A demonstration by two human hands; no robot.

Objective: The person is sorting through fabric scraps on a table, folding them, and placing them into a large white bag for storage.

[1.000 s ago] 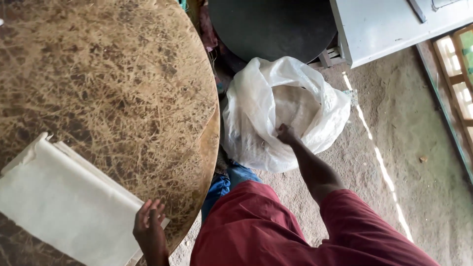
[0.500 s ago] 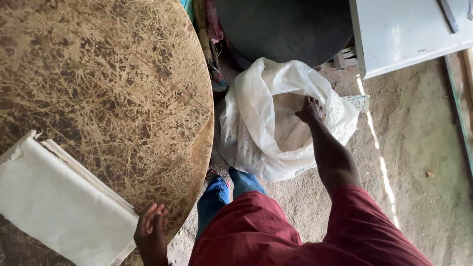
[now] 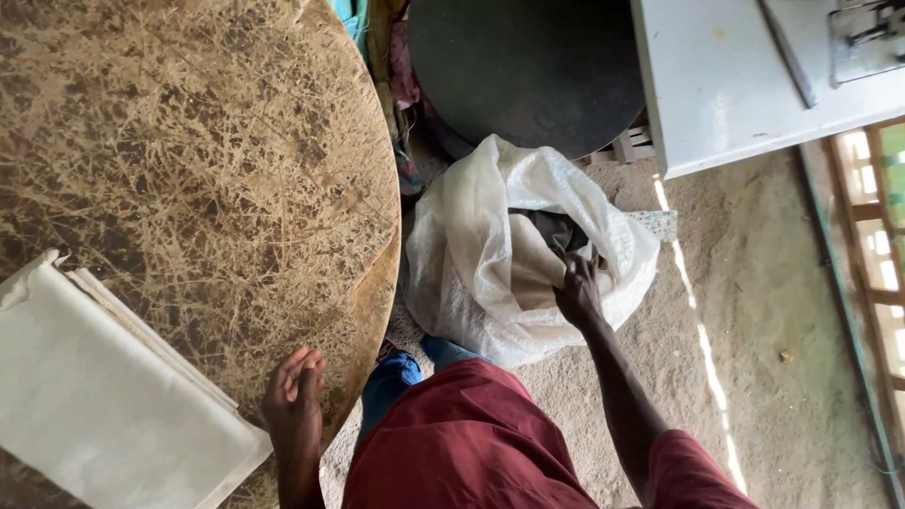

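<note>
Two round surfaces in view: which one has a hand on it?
The scratched brown round table: the left hand rests on its edge. The dark round top beyond the sack is untouched.

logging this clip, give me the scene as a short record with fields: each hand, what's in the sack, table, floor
left hand: rests open on the edge of the round table, beside the stack of white folded cloth
right hand: reaches into the mouth of the white sack; grip hidden
sack contents: dark cloth shows at the opening
table: scratched brown top
floor: sandy ground, sack stands on it
nearby: dark round object, pale grey cabinet
</note>
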